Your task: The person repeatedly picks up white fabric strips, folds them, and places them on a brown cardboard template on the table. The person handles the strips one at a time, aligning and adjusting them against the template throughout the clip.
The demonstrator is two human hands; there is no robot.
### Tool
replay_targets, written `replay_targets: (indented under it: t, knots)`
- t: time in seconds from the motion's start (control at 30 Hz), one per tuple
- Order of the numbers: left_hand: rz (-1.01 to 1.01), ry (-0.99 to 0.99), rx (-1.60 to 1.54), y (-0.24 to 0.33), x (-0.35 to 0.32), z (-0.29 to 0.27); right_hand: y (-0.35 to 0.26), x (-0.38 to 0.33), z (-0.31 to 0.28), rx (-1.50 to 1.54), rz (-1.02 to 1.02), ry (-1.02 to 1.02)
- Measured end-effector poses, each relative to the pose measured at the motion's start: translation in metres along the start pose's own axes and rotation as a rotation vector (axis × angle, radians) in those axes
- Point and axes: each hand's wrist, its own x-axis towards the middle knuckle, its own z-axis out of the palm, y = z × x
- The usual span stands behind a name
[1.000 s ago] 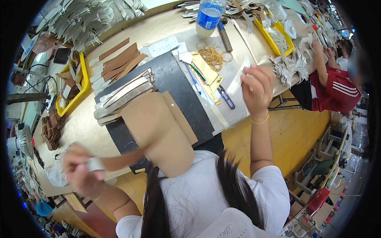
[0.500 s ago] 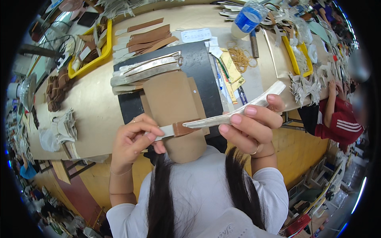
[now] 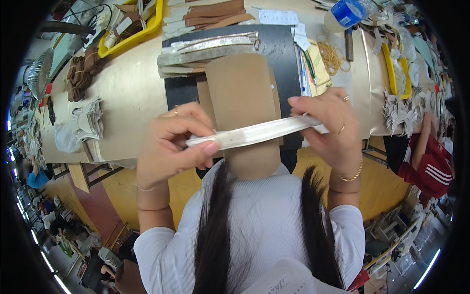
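Note:
A long white, layered-looking strip point(image 3: 267, 132) stretches between my two hands, tilted slightly up to the right. My left hand point(image 3: 174, 142) pinches its left end, with the thumb in front and the fingers behind. At the other end my right hand point(image 3: 338, 127), a little blurred, closes its fingers round the strip. Beneath the strip lies a tan rounded board point(image 3: 240, 88), reaching from the table edge toward my body. The brown piece with the pale end cannot be made out now; the strip and fingers may hide it.
Beyond the board, pale strips point(image 3: 205, 56) rest on a black mat point(image 3: 279, 54). Brown strips point(image 3: 215, 14) lie farther back. Pens point(image 3: 303, 73), rubber bands point(image 3: 332, 56) and a bottle point(image 3: 342, 17) are to the right. Yellow trays point(image 3: 134, 44) stand at both sides; a person in red point(image 3: 428, 159) sits right.
The white strip has turned and come down to span both hands; my left hand now grips its end. My right hand has turned over. The view has shifted, moving the table up and right.

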Motion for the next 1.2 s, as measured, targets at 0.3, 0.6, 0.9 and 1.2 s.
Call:
replay_targets:
  t: [0.3,0.6,0.9,1.2]
  knots:
    - [-0.006,-0.003,0.096,-0.016,-0.008,-0.02,0.013,-0.021,-0.012,0.746,0.31,-0.077]
    - [-0.007,0.014,0.129,-0.019,-0.009,-0.02,0.014,-0.025,-0.011,0.908,0.511,-0.023]
    - [0.055,0.101,-0.038,-0.035,-0.01,-0.045,0.018,-0.025,-0.011,1.05,0.534,-0.083]
    - [0.002,0.642,0.019,-0.067,-0.073,-0.155,0.03,-0.028,0.013,1.071,0.649,-0.044]
